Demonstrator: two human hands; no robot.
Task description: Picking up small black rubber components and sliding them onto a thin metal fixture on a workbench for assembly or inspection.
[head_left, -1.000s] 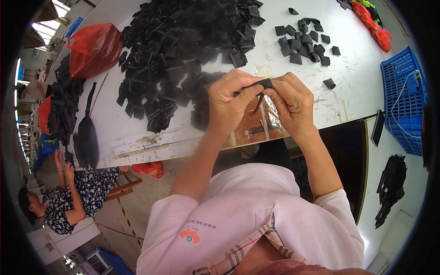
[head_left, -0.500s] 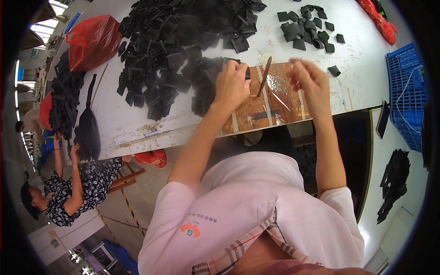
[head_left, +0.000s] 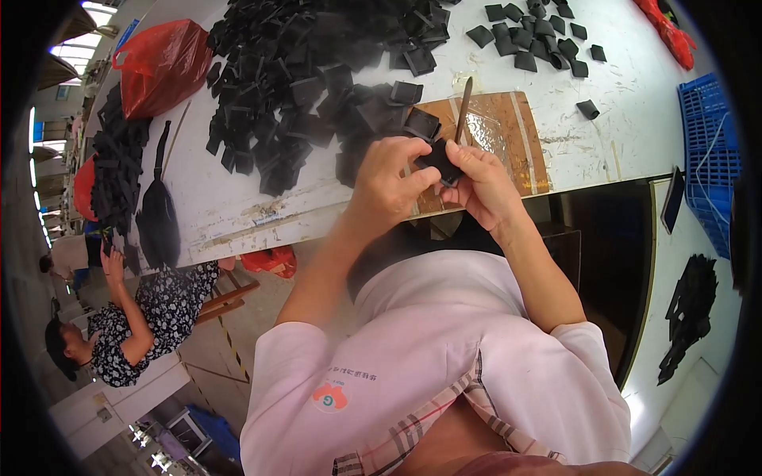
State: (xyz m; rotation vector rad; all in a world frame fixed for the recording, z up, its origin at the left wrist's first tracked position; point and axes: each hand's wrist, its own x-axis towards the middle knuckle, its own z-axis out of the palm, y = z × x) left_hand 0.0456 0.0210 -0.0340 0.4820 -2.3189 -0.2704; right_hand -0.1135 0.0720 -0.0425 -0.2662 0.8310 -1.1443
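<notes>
A small black fabric piece is between my two hands, above the front part of a brown board. My left hand pinches its left side with thumb and forefinger. On the other side, my right hand grips the same piece, thumb on top. A brown pointed stick rises just beyond my right thumb; its lower end is hidden, and I cannot tell whether my hand touches it. Another black piece lies at the board's far left corner, close to my fingers.
A large heap of black pieces covers the table's left side. Folded black pieces form a smaller group at far right. A red plastic bag stands at far left, a blue crate at right. A co-worker sits at left.
My right hand has come left from beyond the board's right part and now grips the black piece. My left hand has drawn nearer to me with it.
</notes>
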